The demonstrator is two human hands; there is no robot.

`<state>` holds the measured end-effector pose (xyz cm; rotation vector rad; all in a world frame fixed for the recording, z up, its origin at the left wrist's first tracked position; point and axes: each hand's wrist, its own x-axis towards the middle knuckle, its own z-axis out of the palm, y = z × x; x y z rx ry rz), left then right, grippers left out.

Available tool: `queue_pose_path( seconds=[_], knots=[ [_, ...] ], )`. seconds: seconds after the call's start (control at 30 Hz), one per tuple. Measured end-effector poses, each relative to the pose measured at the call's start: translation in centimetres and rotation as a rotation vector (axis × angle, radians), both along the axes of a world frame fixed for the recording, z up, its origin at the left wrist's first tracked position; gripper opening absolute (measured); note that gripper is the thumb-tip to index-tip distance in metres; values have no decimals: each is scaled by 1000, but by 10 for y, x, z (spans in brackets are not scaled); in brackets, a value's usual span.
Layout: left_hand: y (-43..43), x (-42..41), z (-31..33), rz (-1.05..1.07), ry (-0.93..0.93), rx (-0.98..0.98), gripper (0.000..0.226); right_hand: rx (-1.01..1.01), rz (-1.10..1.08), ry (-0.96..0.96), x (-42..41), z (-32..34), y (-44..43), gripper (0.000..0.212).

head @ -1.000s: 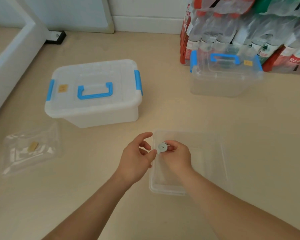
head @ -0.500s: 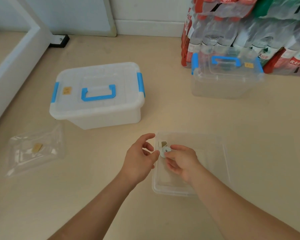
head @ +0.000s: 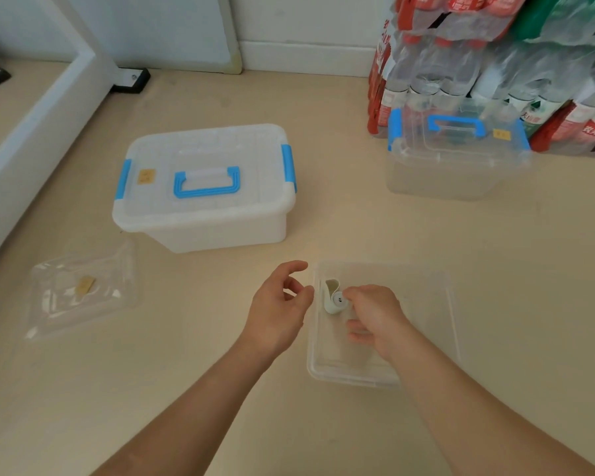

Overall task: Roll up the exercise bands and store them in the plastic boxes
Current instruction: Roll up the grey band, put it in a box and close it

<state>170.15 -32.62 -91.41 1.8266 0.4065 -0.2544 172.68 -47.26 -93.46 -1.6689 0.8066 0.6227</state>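
While the right hand (head: 375,314) pinches a rolled, off-white band (head: 334,299) between thumb and fingertips, the roll sits over the left end of an open box (head: 451,304) of clear plastic on the floor (head: 358,228); whether it touches the bottom cannot be told. A loose tail of the band stands up behind the roll. The left hand (head: 279,310) hovers just outside the box's left rim, fingers loosely curled and thumb apart, holding nothing. Farther back on the left is a white box (head: 203,221), its lid latched with blue clips and fitted with a blue handle. At back right, a clear box (head: 457,176) with the same blue fittings stands against shrink-wrapped packs of bottles (head: 495,63). A clear lid (head: 83,297) bearing a small tan sticker lies on the floor at far left, well apart from both hands.
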Motion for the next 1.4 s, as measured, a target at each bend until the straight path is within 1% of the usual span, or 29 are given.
queue_pose_path(
  seconds=[0.1,0.2,0.27,0.33,0.4,0.43,0.53,0.6,0.63,0.73,0.8,0.87,0.93,1.0,1.03,1.07,1.17,1.2,1.23,1.27,1.3,1.33,1.37,1.4],
  knots=[
    [3,0,2,58,-10,-19,29,-306,293,-72,7,7,-5,24],
    [12,1,6,140,-37,-21,30,-579,557,-121,14,22,-9,31],
    [24,2,7,226,-58,-11,30,-695,650,-149,21,38,-10,30],
    [44,2,3,306,-66,46,31,-733,686,-188,28,57,-5,33],
    [71,2,-5,356,-46,158,32,-695,680,-281,33,78,8,34],
    [88,3,-11,362,-22,236,33,-646,671,-340,34,87,16,33],
    [143,2,-31,273,113,545,43,-446,639,-453,30,106,50,32],
    [174,-1,-44,177,226,749,54,-417,660,-510,21,106,73,32],
    [187,-2,-50,141,276,819,59,-419,691,-526,15,102,83,32],
    [214,-2,-61,86,408,922,71,-404,833,-515,-8,84,105,24],
    [224,1,-70,46,462,936,68,-320,902,-514,-23,72,116,21],
    [223,1,-78,8,483,973,60,-237,935,-487,-33,63,127,27],
    [216,-2,-78,-16,473,1080,51,-174,951,-440,-39,56,136,34],
    [206,-5,-71,-44,425,1160,39,-138,943,-415,-41,47,145,38],
    [197,-8,-66,-65,413,1159,34,-135,932,-403,-42,42,148,40],
    [186,-14,-63,-82,398,1113,31,-132,918,-385,-43,36,150,43],
    [140,-41,-58,-170,304,809,30,-113,853,-282,-50,19,153,50],
    [128,-53,-56,-176,254,760,33,-132,846,-253,-54,13,152,53],
    [123,-64,-56,-135,200,765,37,-168,856,-219,-58,5,151,57],
    [126,-74,-60,-46,176,797,43,-214,872,-181,-63,-3,149,60],
    [133,-85,-63,52,216,825,49,-251,885,-141,-69,-11,148,64],
    [141,-97,-67,135,312,828,54,-265,885,-107,-75,-17,146,68],
    [147,-108,-71,187,404,813,57,-265,875,-87,-80,-21,145,70],
    [151,-119,-75,191,464,789,59,-267,864,-92,-86,-24,144,70]
  ],
)
